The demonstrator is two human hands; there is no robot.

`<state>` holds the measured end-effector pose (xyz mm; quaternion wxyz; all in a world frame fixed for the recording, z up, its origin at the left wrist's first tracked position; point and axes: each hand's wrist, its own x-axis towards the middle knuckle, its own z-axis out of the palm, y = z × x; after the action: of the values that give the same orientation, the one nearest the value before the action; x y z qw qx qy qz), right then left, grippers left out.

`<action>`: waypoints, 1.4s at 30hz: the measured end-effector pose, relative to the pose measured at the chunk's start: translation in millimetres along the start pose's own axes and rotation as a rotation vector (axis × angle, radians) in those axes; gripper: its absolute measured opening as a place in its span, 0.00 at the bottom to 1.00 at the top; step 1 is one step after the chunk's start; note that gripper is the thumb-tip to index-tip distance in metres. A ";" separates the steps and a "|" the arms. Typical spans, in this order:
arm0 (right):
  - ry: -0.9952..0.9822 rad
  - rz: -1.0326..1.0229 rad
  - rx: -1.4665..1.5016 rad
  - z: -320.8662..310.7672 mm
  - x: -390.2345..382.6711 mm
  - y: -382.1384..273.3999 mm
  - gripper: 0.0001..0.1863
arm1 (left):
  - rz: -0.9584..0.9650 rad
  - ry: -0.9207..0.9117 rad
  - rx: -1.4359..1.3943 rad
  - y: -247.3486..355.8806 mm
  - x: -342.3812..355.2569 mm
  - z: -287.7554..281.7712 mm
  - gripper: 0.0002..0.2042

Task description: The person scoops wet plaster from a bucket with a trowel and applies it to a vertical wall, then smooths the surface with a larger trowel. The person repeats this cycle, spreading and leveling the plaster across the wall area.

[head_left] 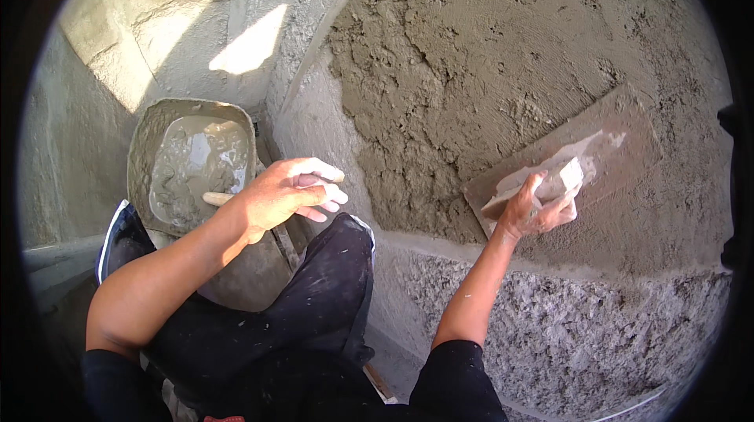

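My right hand (540,206) is wrapped round the pale block handle of a wide rectangular plastering float (620,127). The float's plate lies flat against wet grey mortar (440,45), its long edge slanting up to the right. My left hand (294,190) hangs in the air above my knee, fingers loosely bent and apart, with pale smears on the fingertips; nothing shows in it. Beside its wrist, a light wooden handle (217,199) sticks out of a square-mouthed tub (141,163) of wet mortar; my forearm partly hides that handle, and its tool end cannot be made out.
Below the mortar runs a band of rough, lumpy grey wall (581,328). A smoother pale strip (314,108) borders the mortar on the left. Concrete walls (71,147) stand behind the tub, partly sunlit. My dark-trousered knees (314,273) are bent between tub and wall.
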<state>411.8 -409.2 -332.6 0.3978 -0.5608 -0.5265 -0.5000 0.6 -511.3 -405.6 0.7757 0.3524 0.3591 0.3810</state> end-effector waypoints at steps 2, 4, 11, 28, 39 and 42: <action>0.011 -0.051 0.140 28.2 22.0 -37.6 0.39 | 0.029 0.024 0.033 3.0 4.5 -4.6 0.20; -0.014 0.030 0.103 54.5 33.8 -73.9 0.44 | 0.042 0.048 0.068 4.4 9.7 -7.9 0.20; -0.217 -0.134 0.098 38.9 43.5 -73.5 0.48 | 0.100 0.035 0.080 7.7 18.2 -4.9 0.17; -0.696 -0.458 0.135 35.5 -44.1 -71.7 0.39 | 0.262 0.173 0.185 27.7 15.1 -33.9 0.16; 0.039 -0.104 -0.078 -50.3 216.6 38.3 0.30 | 0.263 0.251 0.173 36.2 26.6 -62.1 0.15; -0.012 -0.136 -0.148 -17.0 293.9 -11.5 0.31 | 0.278 0.244 0.183 29.8 33.1 -58.7 0.15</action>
<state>382.0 -367.5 -42.4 0.3173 -0.5547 -0.5272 -0.5601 -43.0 -453.6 -419.6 0.6310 0.4190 0.4314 0.4900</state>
